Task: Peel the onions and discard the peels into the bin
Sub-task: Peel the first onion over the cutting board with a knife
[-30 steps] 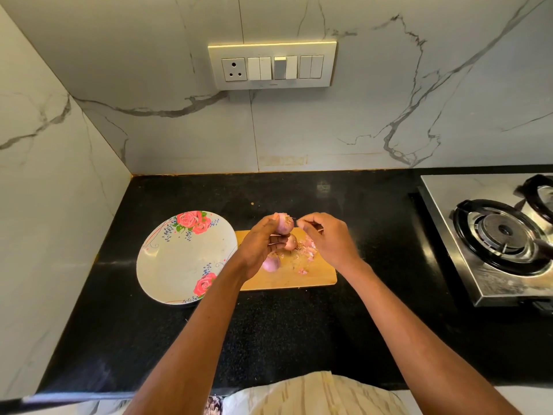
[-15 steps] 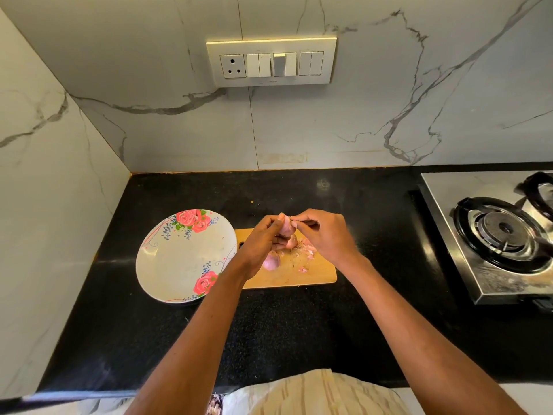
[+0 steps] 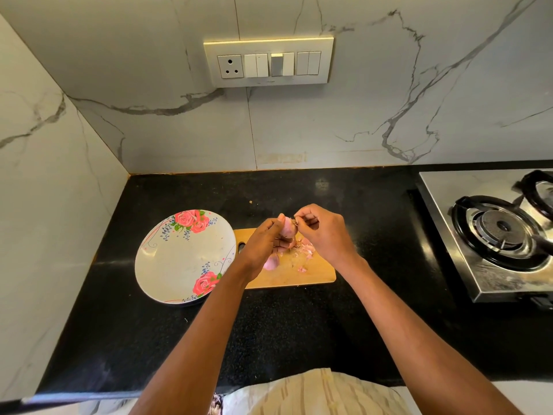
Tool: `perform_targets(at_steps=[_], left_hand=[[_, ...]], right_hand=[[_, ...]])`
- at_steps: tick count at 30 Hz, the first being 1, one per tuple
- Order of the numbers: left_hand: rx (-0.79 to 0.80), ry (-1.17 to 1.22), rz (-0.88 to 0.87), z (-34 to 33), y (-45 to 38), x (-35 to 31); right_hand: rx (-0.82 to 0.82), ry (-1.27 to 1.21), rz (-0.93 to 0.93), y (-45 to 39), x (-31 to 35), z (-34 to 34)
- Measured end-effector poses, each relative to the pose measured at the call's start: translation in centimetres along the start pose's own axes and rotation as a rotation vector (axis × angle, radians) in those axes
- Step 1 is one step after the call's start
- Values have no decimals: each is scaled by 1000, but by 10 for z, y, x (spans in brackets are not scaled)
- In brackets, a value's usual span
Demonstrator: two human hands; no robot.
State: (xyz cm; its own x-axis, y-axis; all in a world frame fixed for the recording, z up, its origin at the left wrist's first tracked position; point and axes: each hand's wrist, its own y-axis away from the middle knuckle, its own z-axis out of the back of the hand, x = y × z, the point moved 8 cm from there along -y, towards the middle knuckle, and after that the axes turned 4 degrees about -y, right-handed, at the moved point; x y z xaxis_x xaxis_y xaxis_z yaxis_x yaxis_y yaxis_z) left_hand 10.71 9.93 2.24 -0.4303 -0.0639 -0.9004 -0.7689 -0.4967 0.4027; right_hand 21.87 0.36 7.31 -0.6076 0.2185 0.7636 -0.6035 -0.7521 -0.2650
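Note:
My left hand grips a small pink onion above the wooden cutting board. My right hand pinches the onion's dry tip with thumb and fingertips. A second onion lies on the board just under my left hand. A third onion is partly hidden between my hands. Loose pink peels lie on the board beside my right hand. No bin is in view.
A flowered plate sits left of the board on the black counter. A steel gas stove stands at the right. Marble walls close off the back and left, with a switch panel above.
My right hand has closed in on the onion and now pinches its tip. The onion has risen slightly in my left hand.

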Motion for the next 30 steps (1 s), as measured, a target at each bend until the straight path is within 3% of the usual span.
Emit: perform_targets(at_steps=[6,12,17,22,30], left_hand=[[-10,79,10,3,4,-2],[-43,149,73,7,1,4],[-83,172,104,13,-2,10],[-79,175,93,14,-3,8],[-53,176,53,6,1,-4]], right_hand=[[-56,54,-142,-1,-21,9],[179,96,-183,6,-29,-15],[190,50,-137,7,-21,-21],[151,-171,-75,1,-1,-14],[116,-137,-29,2,5,-7]])
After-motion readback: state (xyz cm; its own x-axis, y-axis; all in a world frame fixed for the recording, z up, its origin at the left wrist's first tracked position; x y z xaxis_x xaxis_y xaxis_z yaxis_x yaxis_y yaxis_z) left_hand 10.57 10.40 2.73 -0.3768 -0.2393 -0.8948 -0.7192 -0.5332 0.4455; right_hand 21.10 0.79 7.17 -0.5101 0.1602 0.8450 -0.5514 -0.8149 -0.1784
